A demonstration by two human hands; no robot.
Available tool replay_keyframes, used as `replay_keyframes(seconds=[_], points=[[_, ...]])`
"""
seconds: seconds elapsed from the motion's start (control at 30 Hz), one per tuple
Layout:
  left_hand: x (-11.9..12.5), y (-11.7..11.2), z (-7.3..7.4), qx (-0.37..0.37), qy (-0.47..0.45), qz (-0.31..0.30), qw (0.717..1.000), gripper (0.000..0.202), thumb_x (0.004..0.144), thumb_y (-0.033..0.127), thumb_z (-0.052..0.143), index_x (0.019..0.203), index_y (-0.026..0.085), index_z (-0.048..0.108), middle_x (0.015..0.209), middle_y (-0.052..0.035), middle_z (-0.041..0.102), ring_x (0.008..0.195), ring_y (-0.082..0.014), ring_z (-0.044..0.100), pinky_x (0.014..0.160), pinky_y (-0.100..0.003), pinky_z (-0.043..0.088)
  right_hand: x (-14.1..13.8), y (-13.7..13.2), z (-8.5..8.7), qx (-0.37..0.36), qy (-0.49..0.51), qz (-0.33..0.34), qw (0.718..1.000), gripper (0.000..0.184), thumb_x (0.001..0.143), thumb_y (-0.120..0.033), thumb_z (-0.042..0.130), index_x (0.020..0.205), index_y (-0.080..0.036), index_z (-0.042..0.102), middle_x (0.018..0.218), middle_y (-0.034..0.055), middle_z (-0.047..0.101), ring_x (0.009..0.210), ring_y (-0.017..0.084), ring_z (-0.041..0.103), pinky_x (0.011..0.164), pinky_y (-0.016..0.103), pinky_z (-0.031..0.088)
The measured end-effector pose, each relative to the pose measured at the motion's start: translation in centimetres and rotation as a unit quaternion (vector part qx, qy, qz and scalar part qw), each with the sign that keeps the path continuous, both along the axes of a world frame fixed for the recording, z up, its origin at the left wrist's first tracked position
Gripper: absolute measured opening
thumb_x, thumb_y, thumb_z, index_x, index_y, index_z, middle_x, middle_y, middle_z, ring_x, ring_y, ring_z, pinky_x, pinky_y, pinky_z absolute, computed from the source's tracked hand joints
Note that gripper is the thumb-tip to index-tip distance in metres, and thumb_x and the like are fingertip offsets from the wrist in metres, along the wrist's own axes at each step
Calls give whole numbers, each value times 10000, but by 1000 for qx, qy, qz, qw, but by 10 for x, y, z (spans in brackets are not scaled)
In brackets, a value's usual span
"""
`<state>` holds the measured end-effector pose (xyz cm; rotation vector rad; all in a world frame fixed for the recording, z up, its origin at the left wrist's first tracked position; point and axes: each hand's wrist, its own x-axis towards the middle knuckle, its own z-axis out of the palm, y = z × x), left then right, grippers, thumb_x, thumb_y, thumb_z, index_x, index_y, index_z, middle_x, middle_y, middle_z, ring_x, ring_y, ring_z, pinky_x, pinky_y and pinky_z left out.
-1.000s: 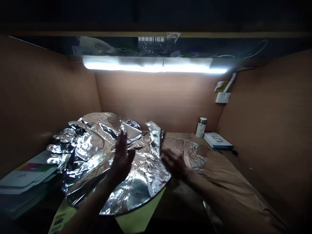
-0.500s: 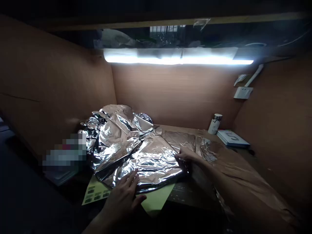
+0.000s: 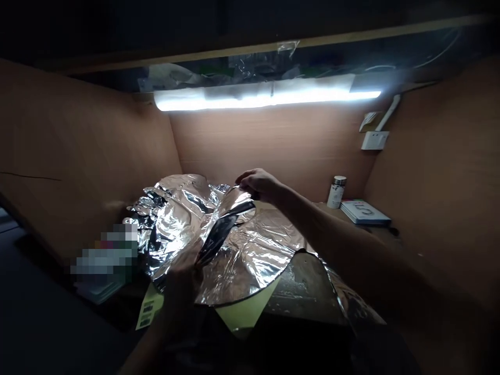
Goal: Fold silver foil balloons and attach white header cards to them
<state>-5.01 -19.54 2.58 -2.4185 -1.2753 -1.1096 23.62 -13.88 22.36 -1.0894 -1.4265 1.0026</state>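
Head view of a booth lined with brown panels (image 3: 86, 156), a white light tube (image 3: 265, 99) fixed along the top of the back and a white wall switch plate (image 3: 374, 140) high on the back right. On the tabletop (image 3: 308, 286), a crumpled heap of aluminium foil (image 3: 175, 213) lies toward the left against the back panel. A large curved foil sheet (image 3: 250, 255) overlaps the heap's right side, with one flap raised and curling upward. Under the sheet's front edge, a yellow-green paper (image 3: 242, 312) sticks out. The right hand (image 3: 260, 185) reaches across from the lower right, fingers curled and pinching the top of the raised flap above the heap. The left hand (image 3: 177, 284) sits in shadow at the flap's lower end, right against the foil; whether it grips the foil is too dark to tell. Toward the back right stand a white bottle with a metal cap (image 3: 336, 191) and, just beside it, a flat white box (image 3: 365, 212). A pixelated, unreadable object (image 3: 105, 255) lies left of the foil.
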Motion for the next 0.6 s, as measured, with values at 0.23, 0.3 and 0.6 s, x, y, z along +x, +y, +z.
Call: replay_keyframes(seconds=[0.23,0.3,0.6], points=[[87,-49,2,-112,228,-75,964,612,925,41,368,1530,39,465,1603,-210,441,1517,-325,380,1208,-502,395,146,-92,-84,-7,-259,-29,966,210,698,-252,632,868,-148,696,723,14,665,639,150,587,597,259,476],[129,-70,1,-176,254,-95,946,581,960,84,390,1533,12,448,1597,-256,427,1505,-380,384,1183,-548,399,181,-117,-112,-18,-307,-57,950,181,702,-263,594,826,-153,667,786,44,686,724,175,616,685,284,500],[263,-162,0,-259,278,-293,877,612,970,407,541,1465,46,541,1132,-279,729,1003,-368,725,742,-426,574,293,-203,-147,-118,-502,-239,822,398,851,-194,544,1247,-163,577,917,107,720,820,244,660,769,340,493]])
